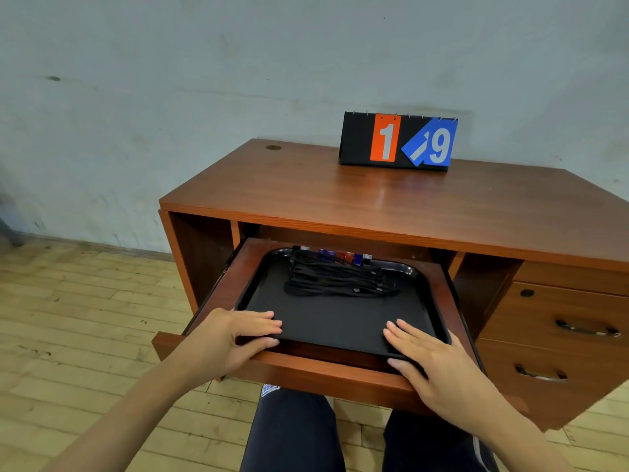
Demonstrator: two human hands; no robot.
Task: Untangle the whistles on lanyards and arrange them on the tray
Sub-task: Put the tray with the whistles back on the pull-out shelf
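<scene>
The flip scoreboard (398, 143) at twelve o'clock on the counter (306, 195) shows "1" on orange and "9" on blue.

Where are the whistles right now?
In the head view, the whistles sit in a row along the far edge of the black tray, their black lanyards bunched just in front.
</scene>
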